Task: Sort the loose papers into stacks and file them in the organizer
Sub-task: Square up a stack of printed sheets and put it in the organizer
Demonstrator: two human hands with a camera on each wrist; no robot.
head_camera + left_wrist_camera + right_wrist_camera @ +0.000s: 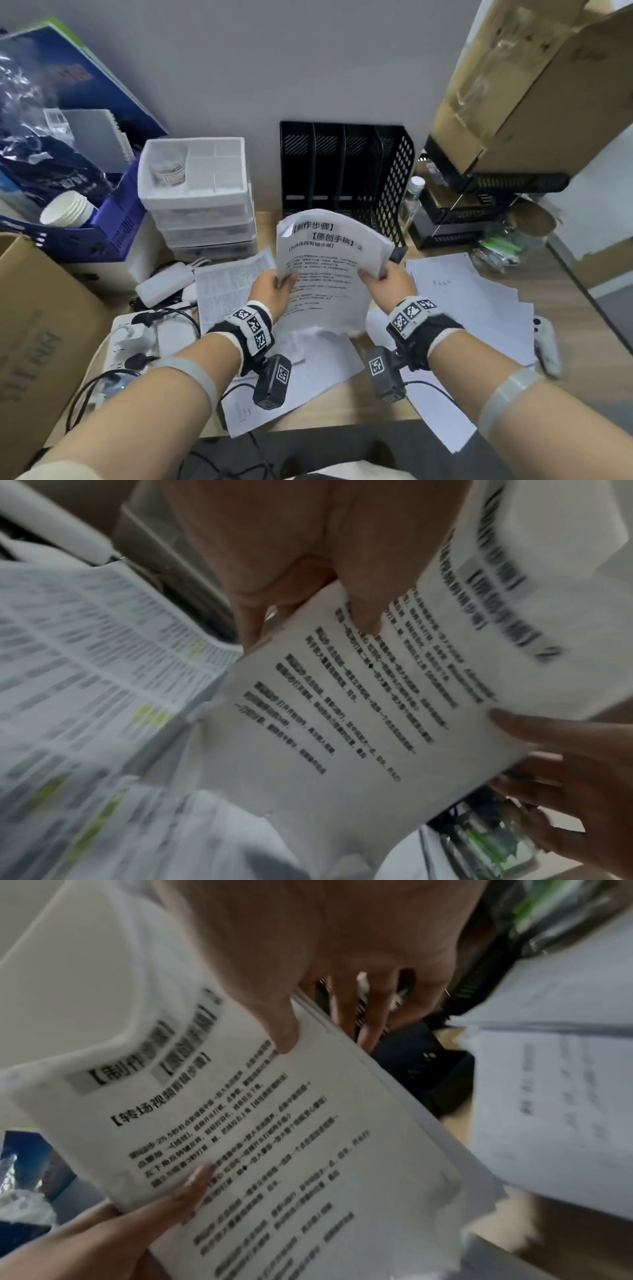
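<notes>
A thin stack of printed sheets (pixel 325 270) with bold headings is held tilted above the desk, its top edge curling toward the black file organizer (pixel 346 171). My left hand (pixel 274 291) pinches its left edge, thumb on top (pixel 359 607). My right hand (pixel 383 279) pinches the right edge, thumb on the front (pixel 284 1026) and fingers behind. The stack (pixel 274 1150) fills both wrist views. The organizer's slots show no papers. Loose white sheets (pixel 472 301) lie on the right of the desk, and a densely printed, highlighted sheet (pixel 229 287) lies at the left.
White drawer unit (pixel 198 192) stands left of the organizer. A blue basket (pixel 102 222) with paper cups, a cardboard box (pixel 41 335), a power strip with cables (pixel 144 339), black trays and a bottle (pixel 412 202) at right crowd the desk.
</notes>
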